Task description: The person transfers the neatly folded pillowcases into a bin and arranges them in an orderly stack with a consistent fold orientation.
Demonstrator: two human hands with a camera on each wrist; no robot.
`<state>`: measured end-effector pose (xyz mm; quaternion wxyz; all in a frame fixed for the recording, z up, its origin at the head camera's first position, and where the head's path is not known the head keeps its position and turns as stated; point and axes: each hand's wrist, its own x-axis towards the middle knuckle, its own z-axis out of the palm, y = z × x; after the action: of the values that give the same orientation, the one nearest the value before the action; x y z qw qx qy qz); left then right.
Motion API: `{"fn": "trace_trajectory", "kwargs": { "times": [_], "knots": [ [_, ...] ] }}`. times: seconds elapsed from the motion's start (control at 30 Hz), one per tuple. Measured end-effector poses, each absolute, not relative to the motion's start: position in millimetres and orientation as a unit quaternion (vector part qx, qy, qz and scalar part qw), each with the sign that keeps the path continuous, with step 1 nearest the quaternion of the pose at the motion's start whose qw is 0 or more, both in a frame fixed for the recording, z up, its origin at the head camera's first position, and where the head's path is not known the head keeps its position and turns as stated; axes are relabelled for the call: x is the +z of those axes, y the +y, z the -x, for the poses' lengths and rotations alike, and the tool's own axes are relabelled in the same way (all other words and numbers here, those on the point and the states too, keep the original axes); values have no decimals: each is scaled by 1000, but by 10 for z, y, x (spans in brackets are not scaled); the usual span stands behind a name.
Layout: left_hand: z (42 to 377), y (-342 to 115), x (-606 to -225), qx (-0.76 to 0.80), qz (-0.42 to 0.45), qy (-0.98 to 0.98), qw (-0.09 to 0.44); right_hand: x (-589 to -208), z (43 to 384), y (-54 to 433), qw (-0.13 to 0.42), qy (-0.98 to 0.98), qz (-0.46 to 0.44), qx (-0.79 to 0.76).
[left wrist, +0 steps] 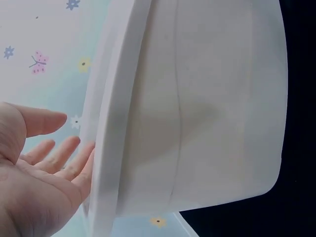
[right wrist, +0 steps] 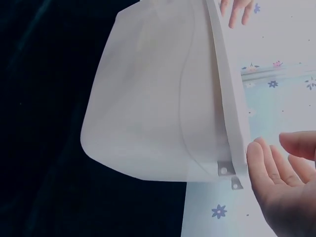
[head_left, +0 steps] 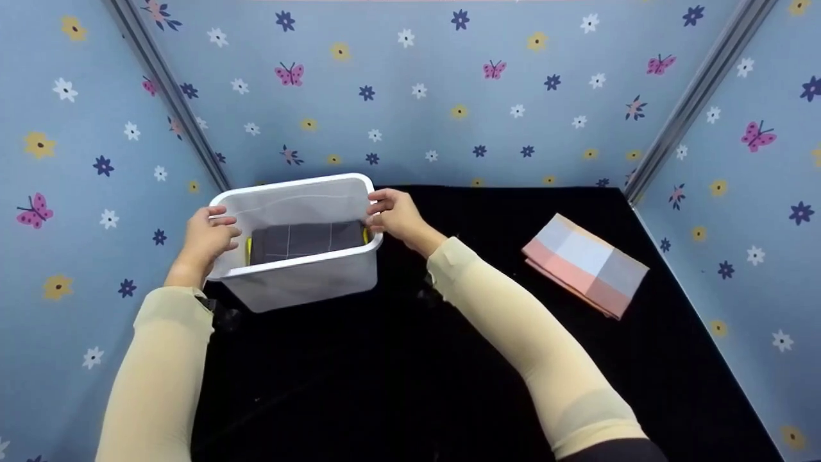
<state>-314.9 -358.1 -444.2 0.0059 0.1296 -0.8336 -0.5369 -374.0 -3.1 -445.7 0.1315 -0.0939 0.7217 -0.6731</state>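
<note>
A white plastic bin (head_left: 308, 282) stands at the back left of the black surface. Inside it lies a dark grey folded cloth (head_left: 308, 242) with thin white lines, and a bit of yellow (head_left: 249, 250) shows at its left end. My left hand (head_left: 208, 239) is at the bin's left rim, its fingers loosely extended over the opening. At the right rim, my right hand (head_left: 399, 217) has its fingertips against or just beside the edge. Both wrist views show the thumbs apart from the fingers, with nothing pinched between them.
A folded checked cloth (head_left: 587, 263) in pink, grey and white lies on the right of the black surface (head_left: 410, 372). Blue flowered panels (head_left: 436, 96) enclose the back and both sides, with metal posts (head_left: 699, 96) at the corners.
</note>
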Motion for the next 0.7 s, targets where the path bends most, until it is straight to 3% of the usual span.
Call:
{"fn": "trace_trajectory", "kwargs": {
  "times": [0.33, 0.7],
  "knots": [
    [3189, -3382, -4413, -549, -100, -830, 7, -4448, 3756, 173, 113, 725, 94, -673],
    [3250, -3060, -4361, -572, -60, -817, -30, -4390, 3759, 533, 94, 746, 88, -654]
  ]
}}
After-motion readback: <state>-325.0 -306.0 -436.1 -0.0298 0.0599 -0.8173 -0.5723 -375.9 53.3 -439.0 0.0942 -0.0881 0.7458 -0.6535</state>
